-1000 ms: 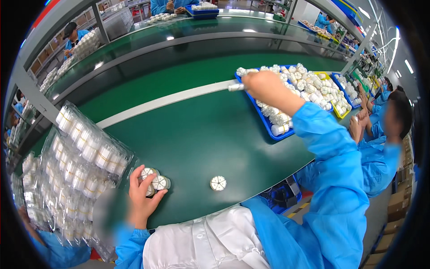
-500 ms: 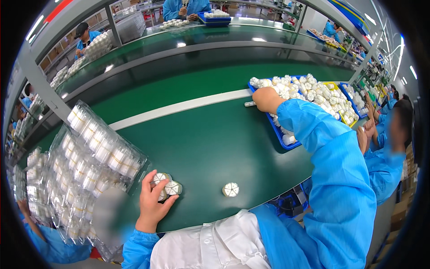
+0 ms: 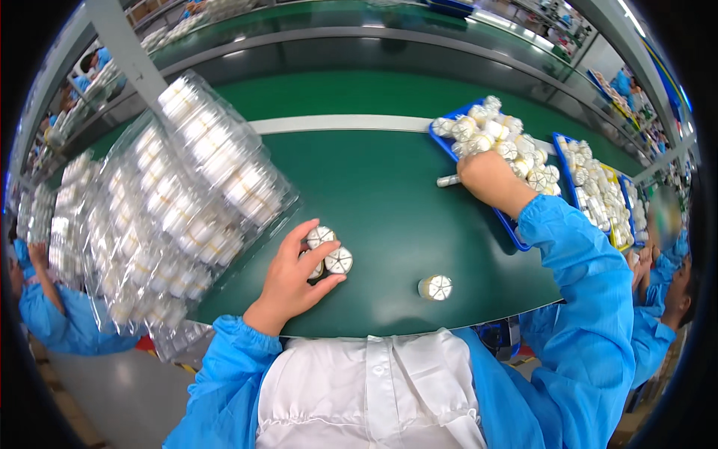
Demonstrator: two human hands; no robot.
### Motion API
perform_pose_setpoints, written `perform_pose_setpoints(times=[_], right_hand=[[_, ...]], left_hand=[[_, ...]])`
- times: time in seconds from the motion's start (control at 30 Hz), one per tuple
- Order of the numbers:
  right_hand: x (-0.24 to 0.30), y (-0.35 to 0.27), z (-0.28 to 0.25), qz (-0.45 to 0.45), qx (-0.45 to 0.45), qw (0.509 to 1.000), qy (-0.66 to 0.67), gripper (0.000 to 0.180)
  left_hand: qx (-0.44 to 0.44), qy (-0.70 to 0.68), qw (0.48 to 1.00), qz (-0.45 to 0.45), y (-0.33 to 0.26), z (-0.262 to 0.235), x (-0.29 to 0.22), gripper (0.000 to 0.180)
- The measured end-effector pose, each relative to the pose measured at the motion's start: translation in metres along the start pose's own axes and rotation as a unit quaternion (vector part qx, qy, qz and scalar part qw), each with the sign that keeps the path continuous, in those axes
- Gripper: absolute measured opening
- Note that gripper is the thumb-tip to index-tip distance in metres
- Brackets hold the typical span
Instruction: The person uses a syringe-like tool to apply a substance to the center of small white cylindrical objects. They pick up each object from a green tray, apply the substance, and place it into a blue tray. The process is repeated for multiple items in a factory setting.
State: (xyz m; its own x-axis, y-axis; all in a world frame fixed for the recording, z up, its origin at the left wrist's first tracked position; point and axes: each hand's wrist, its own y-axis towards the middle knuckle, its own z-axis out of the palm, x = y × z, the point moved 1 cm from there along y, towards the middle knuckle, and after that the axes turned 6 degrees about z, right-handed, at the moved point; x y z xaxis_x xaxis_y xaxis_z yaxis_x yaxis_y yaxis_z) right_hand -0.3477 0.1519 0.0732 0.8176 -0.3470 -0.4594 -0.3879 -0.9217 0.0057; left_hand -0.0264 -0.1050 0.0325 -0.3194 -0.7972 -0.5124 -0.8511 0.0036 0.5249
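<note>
My left hand (image 3: 288, 288) curls around a small group of short white cylindrical bundles on the green table (image 3: 374, 202). One of these bundles (image 3: 339, 261) shows its round end, split into wedges, between thumb and fingers. My right hand (image 3: 493, 179) is a closed fist, back uppermost, at the left side of a blue tray (image 3: 511, 227) heaped with similar bundles (image 3: 490, 123). A thin white tube (image 3: 447, 181) sticks out to the left from that fist. A single bundle (image 3: 436, 287) lies alone on the table between my hands, nearer my body.
Clear plastic packs (image 3: 224, 161) of banded white bundles pile up on the left. More filled trays, one blue (image 3: 574, 179) and one yellow (image 3: 627, 206), stand at the right beside a co-worker (image 3: 662, 314). A pale strip (image 3: 344, 123) edges the table's far side.
The whole view has shifted with my head. My right fist has come nearer along the blue tray's left side, the white tube still in it. My left hand keeps its hold on the bundles.
</note>
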Motion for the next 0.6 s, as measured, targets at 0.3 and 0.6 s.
perform_pose_setpoints(times=[0.3, 0.6], right_hand=[[0.077, 0.038, -0.046, -0.241, -0.172, 0.955, 0.022, 0.012], [0.106, 0.089, -0.051, -0.331, -0.258, 0.906, 0.058, 0.014]], left_hand=[[-0.008, -0.018, 1.0, -0.007, -0.002, 0.002, 0.003, 0.056], [-0.002, -0.023, 1.0, -0.008, 0.0, 0.002, 0.004, 0.055]])
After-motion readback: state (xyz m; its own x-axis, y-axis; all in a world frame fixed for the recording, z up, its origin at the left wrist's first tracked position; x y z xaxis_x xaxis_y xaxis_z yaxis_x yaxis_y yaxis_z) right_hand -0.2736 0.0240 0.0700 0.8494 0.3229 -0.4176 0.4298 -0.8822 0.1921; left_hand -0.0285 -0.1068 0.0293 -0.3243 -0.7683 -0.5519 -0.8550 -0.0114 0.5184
